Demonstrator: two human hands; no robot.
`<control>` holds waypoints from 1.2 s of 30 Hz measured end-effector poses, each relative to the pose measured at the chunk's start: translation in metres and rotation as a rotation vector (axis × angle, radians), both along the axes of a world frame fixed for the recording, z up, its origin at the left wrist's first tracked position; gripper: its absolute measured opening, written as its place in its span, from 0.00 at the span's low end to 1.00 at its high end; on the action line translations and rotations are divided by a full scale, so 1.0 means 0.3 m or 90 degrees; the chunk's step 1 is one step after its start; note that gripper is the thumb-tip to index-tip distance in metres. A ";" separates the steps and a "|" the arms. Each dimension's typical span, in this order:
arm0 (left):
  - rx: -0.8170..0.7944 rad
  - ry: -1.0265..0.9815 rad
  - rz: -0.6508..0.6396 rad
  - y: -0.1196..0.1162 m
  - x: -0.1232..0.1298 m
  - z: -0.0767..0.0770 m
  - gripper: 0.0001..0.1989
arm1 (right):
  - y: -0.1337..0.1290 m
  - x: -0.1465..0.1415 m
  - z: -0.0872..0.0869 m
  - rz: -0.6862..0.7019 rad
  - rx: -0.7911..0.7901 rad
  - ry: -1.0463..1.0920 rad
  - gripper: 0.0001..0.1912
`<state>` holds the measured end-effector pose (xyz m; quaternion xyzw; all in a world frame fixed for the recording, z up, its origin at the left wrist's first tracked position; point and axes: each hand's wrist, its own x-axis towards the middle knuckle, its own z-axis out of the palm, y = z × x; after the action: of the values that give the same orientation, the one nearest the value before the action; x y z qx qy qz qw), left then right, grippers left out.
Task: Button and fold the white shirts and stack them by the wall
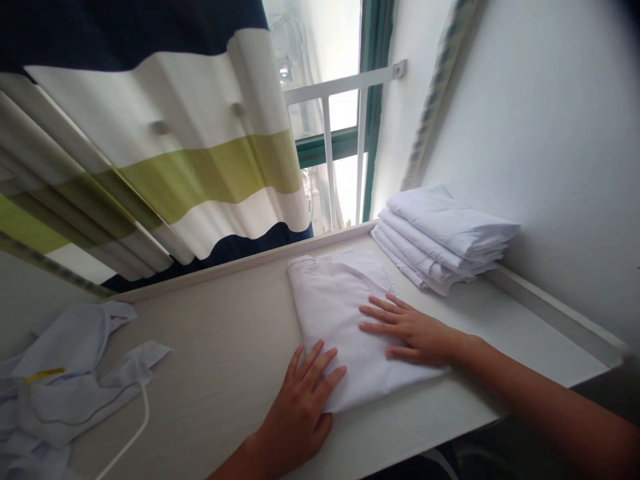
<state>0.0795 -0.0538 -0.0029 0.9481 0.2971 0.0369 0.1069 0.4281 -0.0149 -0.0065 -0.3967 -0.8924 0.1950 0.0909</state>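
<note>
A folded white garment (345, 293) lies flat on the pale table (225, 333). My left hand (307, 393) rests at its near left edge, fingers spread, their tips on the cloth. Over the right part of the same cloth lies my right hand (407, 330), palm down with fingers apart. Neither hand grips anything. Just beyond, at the back right, stands a stack of folded white garments (440, 233). What kind of garment it is cannot be made out.
Crumpled white cloth (65, 380) heaps at the left, with a white cord (145, 407) and a yellow strip (45, 375) on it. A striped curtain (200, 147) hangs before a barred window (335, 120). Low raised edges (550, 313) border the table's back and right side.
</note>
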 end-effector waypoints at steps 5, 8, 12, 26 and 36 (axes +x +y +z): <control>0.039 0.028 0.057 -0.044 0.020 -0.066 0.47 | 0.004 0.001 -0.007 0.007 0.000 -0.042 0.33; 0.032 0.062 0.053 -0.060 0.015 -0.061 0.45 | 0.004 0.007 -0.007 0.011 0.003 -0.042 0.33; -0.013 0.086 -0.004 -0.036 0.006 0.057 0.35 | 0.003 0.003 0.023 0.020 0.001 -0.042 0.34; 0.024 0.064 -0.043 0.410 0.029 -0.016 0.33 | 0.081 -0.042 -0.029 0.064 0.065 0.006 0.36; 0.069 0.004 0.038 0.481 0.110 0.066 0.28 | 0.252 -0.099 0.036 -0.046 0.117 -0.037 0.37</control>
<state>0.1126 0.0904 0.0169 0.9434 0.3230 0.0532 0.0535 0.3984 0.0606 0.0042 -0.4241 -0.8939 0.0970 0.1079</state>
